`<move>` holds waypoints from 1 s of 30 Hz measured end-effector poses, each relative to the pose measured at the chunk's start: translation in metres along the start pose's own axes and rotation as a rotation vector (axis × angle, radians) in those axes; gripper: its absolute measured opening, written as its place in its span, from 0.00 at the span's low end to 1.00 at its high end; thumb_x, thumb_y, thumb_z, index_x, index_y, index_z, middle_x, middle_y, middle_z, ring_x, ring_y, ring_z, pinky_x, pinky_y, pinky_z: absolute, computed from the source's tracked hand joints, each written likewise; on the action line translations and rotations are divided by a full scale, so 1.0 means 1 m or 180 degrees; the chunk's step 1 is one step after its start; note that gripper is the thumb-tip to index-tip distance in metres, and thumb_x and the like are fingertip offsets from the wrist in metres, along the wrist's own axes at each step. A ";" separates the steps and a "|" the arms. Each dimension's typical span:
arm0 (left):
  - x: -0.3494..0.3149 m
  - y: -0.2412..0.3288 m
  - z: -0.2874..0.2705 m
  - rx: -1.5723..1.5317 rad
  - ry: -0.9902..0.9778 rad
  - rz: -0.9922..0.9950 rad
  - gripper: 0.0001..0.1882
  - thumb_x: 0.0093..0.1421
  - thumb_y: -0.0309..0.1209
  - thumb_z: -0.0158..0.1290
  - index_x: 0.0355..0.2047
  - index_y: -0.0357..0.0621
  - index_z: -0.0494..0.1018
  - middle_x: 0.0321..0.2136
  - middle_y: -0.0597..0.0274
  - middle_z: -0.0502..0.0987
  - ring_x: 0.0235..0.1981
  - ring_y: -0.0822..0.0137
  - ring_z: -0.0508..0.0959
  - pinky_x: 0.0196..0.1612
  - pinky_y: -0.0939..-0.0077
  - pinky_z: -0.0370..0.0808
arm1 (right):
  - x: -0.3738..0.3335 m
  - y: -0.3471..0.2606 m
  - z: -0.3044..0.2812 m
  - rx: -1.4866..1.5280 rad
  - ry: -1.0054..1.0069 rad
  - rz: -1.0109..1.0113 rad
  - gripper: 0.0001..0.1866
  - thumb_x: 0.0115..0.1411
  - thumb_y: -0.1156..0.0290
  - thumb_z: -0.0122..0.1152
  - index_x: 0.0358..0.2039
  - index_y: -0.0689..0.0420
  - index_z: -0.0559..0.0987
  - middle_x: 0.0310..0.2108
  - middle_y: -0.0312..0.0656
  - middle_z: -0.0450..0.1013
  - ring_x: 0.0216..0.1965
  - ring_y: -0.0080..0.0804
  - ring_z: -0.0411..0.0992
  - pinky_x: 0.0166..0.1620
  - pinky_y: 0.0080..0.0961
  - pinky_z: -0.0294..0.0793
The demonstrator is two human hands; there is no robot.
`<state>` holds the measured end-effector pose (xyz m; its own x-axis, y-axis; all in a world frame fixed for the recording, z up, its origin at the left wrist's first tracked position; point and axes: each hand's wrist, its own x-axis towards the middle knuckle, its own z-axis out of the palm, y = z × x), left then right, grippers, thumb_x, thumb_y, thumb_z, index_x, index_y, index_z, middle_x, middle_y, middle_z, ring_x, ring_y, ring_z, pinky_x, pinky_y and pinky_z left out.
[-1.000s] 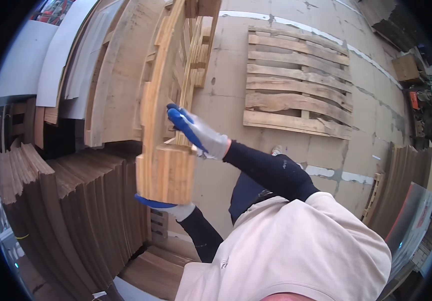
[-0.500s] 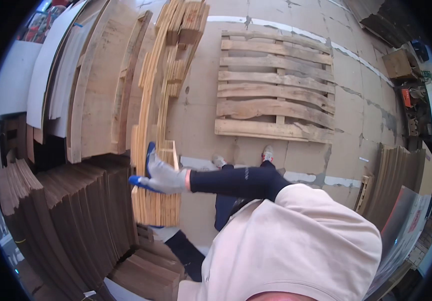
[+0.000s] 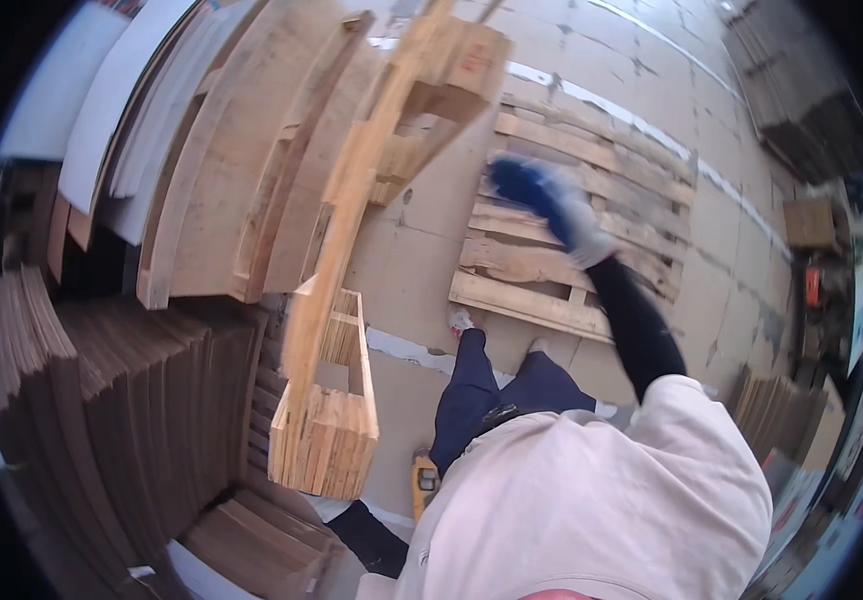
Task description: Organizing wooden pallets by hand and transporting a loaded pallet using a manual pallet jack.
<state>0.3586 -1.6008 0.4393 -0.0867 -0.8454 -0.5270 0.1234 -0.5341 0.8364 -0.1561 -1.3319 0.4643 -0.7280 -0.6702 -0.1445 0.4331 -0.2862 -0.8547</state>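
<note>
A bundle of pale wooden frames (image 3: 323, 440) stands upright on my left, its layered near end toward me. My right hand (image 3: 549, 205), in a grey and blue glove, is raised over the wooden pallet (image 3: 531, 262), apart from the frames. It appears to hold nothing, but motion smears its fingers. Low at the near end of the frames is my left hand (image 3: 327, 508), only a sliver of its light glove showing past the dark sleeve. The frames hide its fingers, so I cannot see whether it grips them.
Brown sheets (image 3: 151, 400) stand packed at the left, with large wooden panels (image 3: 221, 160) leaning beyond them. A yellow tool or truck part (image 3: 425, 484) lies by my leg. More brown sheets (image 3: 781, 410) and a cardboard box (image 3: 811, 223) are on the right.
My right hand has swung from over the frames across to the right, above the pallet. The view has turned, and the frames' near end and inner gap show more. My left hand stays low beside them.
</note>
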 end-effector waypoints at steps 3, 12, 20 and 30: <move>0.003 -0.006 -0.007 -0.0075 0.0156 -0.0114 0.34 0.65 0.57 0.39 0.59 0.42 0.64 0.54 0.54 0.71 0.50 0.56 0.74 0.56 0.63 0.71 | 0.030 -0.070 -0.084 0.0885 0.1134 -0.0068 0.42 0.62 0.35 0.43 0.54 0.67 0.68 0.52 0.56 0.70 0.54 0.48 0.69 0.60 0.43 0.66; -0.013 -0.032 -0.009 -0.0389 0.0645 -0.0368 0.33 0.65 0.56 0.40 0.58 0.41 0.65 0.53 0.54 0.72 0.50 0.56 0.74 0.56 0.62 0.71 | 0.213 -0.130 -0.091 -0.0040 0.1145 0.0478 0.55 0.56 0.29 0.47 0.64 0.68 0.52 0.59 0.55 0.61 0.57 0.48 0.66 0.60 0.46 0.65; -0.066 -0.045 0.014 -0.0489 0.1163 -0.0535 0.33 0.66 0.55 0.40 0.57 0.41 0.65 0.53 0.53 0.72 0.49 0.55 0.74 0.56 0.62 0.71 | 0.299 -0.091 -0.137 -0.0672 0.0799 -0.0840 0.44 0.61 0.29 0.32 0.66 0.51 0.57 0.62 0.45 0.61 0.60 0.44 0.62 0.63 0.44 0.60; -0.157 -0.026 0.074 -0.0503 0.1561 -0.0737 0.32 0.66 0.55 0.41 0.57 0.40 0.66 0.52 0.53 0.73 0.49 0.55 0.75 0.56 0.62 0.71 | 0.295 -0.095 -0.199 0.0823 0.0281 -0.0300 0.47 0.56 0.27 0.36 0.65 0.49 0.57 0.58 0.48 0.64 0.51 0.57 0.68 0.56 0.58 0.68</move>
<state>0.2958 -1.4540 0.5118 0.3357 -0.5904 -0.7340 0.3057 -0.6687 0.6777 -0.5179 -1.3664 0.4042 -0.8100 -0.5735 -0.1229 0.4742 -0.5170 -0.7126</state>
